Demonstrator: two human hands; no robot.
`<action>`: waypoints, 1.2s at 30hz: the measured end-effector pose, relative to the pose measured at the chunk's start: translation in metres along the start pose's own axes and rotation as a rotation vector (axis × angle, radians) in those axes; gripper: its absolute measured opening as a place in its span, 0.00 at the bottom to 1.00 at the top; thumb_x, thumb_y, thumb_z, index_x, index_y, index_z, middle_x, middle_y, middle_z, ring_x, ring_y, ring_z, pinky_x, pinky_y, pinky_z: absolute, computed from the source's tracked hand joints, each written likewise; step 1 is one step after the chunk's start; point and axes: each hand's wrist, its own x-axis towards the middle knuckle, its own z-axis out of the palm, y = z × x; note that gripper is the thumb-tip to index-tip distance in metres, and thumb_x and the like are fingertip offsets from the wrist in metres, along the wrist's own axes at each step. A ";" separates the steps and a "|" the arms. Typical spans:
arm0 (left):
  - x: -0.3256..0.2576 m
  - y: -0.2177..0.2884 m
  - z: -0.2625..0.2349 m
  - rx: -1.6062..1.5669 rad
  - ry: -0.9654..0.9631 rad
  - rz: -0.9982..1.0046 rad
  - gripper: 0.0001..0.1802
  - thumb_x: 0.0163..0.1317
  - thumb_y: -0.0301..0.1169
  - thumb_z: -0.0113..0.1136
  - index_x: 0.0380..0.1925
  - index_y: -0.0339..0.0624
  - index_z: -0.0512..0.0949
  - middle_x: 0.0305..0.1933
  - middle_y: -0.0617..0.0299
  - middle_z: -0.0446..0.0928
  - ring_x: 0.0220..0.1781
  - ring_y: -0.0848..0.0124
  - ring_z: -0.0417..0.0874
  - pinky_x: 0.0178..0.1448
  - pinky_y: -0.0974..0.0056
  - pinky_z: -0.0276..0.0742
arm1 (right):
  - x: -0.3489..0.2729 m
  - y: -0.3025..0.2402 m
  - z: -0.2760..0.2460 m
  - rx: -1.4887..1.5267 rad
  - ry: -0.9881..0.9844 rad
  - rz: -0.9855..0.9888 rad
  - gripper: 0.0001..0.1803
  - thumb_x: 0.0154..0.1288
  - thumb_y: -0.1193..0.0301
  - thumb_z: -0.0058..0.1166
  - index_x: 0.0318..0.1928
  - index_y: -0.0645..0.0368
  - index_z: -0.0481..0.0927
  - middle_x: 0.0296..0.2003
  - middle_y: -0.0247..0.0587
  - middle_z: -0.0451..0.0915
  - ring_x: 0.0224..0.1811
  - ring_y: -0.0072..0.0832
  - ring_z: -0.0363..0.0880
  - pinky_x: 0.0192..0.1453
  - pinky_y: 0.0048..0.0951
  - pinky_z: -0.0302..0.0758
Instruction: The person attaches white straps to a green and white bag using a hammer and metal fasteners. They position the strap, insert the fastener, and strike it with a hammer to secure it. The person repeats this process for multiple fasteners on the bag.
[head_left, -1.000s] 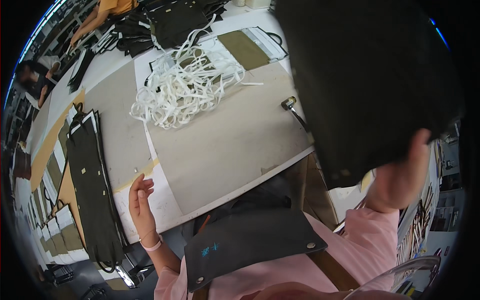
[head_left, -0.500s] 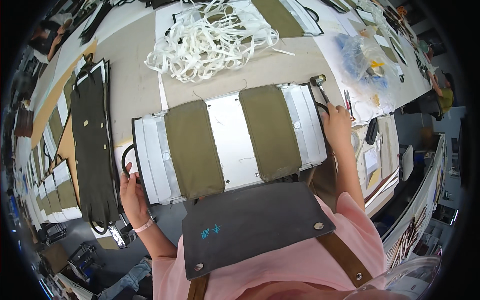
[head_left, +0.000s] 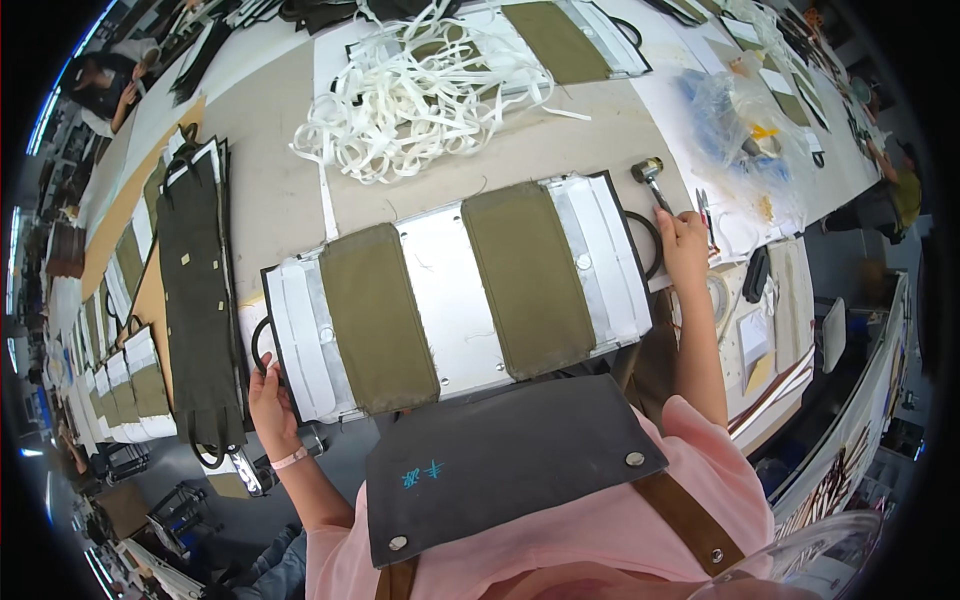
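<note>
In front of me lies a bag panel, white inside with two olive fabric strips and a black loop handle at each end. Its left end is tilted toward me, and its near edge overhangs the table. The fingers of my left hand pinch its left edge beside the left loop handle. Off its right end, my right hand is closed round the lower handle of a small metal-headed hammer. The right loop handle stands free of my fingers. A dark apron flap covers the space below the panel.
A heap of white tape lies beyond the panel, partly over another bag panel. Stacked dark bag pieces are at left. Scissors, clear plastic bags and a black object lie at right. Other people work farther off.
My right hand has come off the right loop handle and now shows on the hammer. The panel has shifted slightly left and toward me, my left hand moving with it.
</note>
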 end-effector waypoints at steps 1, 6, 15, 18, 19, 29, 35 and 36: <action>0.003 0.000 -0.004 0.057 0.025 0.022 0.17 0.75 0.25 0.50 0.61 0.36 0.72 0.47 0.62 0.81 0.44 0.78 0.81 0.48 0.72 0.78 | 0.004 0.001 0.002 -0.044 0.034 0.007 0.16 0.70 0.58 0.57 0.51 0.50 0.88 0.41 0.51 0.79 0.45 0.47 0.77 0.53 0.44 0.73; 0.005 0.009 -0.002 0.986 0.429 0.733 0.19 0.73 0.24 0.52 0.62 0.33 0.73 0.54 0.54 0.82 0.54 0.68 0.82 0.55 0.64 0.77 | 0.024 -0.025 0.004 -0.205 0.264 -0.022 0.19 0.68 0.63 0.60 0.58 0.51 0.84 0.51 0.54 0.80 0.53 0.51 0.76 0.58 0.47 0.72; 0.003 0.082 0.199 0.773 -0.258 1.004 0.14 0.70 0.20 0.53 0.52 0.36 0.80 0.51 0.50 0.82 0.51 0.57 0.83 0.54 0.60 0.78 | 0.079 -0.229 0.019 0.680 -0.115 -0.509 0.13 0.70 0.74 0.55 0.52 0.60 0.84 0.46 0.52 0.84 0.50 0.46 0.81 0.57 0.39 0.76; -0.005 0.086 0.243 0.719 -0.314 1.033 0.11 0.68 0.20 0.54 0.47 0.37 0.82 0.46 0.49 0.82 0.46 0.54 0.83 0.51 0.59 0.79 | 0.095 -0.283 0.038 0.833 -0.221 -0.512 0.12 0.72 0.71 0.54 0.51 0.61 0.85 0.42 0.53 0.86 0.44 0.48 0.84 0.51 0.38 0.79; -0.011 0.085 0.252 0.684 -0.341 0.975 0.10 0.68 0.20 0.54 0.46 0.37 0.82 0.45 0.49 0.82 0.46 0.54 0.83 0.50 0.59 0.79 | 0.100 -0.298 0.047 0.850 -0.239 -0.534 0.12 0.72 0.70 0.54 0.50 0.61 0.85 0.41 0.53 0.86 0.42 0.48 0.84 0.50 0.38 0.79; 0.010 0.048 0.282 0.982 -0.348 1.327 0.16 0.63 0.21 0.56 0.51 0.38 0.79 0.52 0.46 0.81 0.54 0.49 0.80 0.56 0.51 0.77 | 0.117 -0.380 0.115 0.470 -0.125 -0.689 0.14 0.65 0.61 0.60 0.36 0.62 0.81 0.31 0.51 0.83 0.40 0.47 0.84 0.43 0.48 0.79; 0.090 0.039 0.322 1.086 -0.517 1.079 0.16 0.63 0.29 0.60 0.48 0.34 0.76 0.45 0.43 0.82 0.47 0.46 0.84 0.47 0.47 0.78 | 0.094 -0.373 0.054 0.733 -0.073 -0.590 0.19 0.65 0.62 0.60 0.24 0.64 0.77 0.24 0.49 0.78 0.29 0.47 0.77 0.37 0.45 0.73; 0.096 0.042 0.329 1.182 -0.554 0.991 0.18 0.64 0.34 0.60 0.50 0.35 0.76 0.46 0.43 0.83 0.48 0.47 0.84 0.47 0.46 0.79 | 0.089 -0.365 0.043 0.741 -0.128 -0.542 0.19 0.65 0.63 0.60 0.23 0.64 0.76 0.23 0.48 0.76 0.27 0.45 0.75 0.35 0.43 0.72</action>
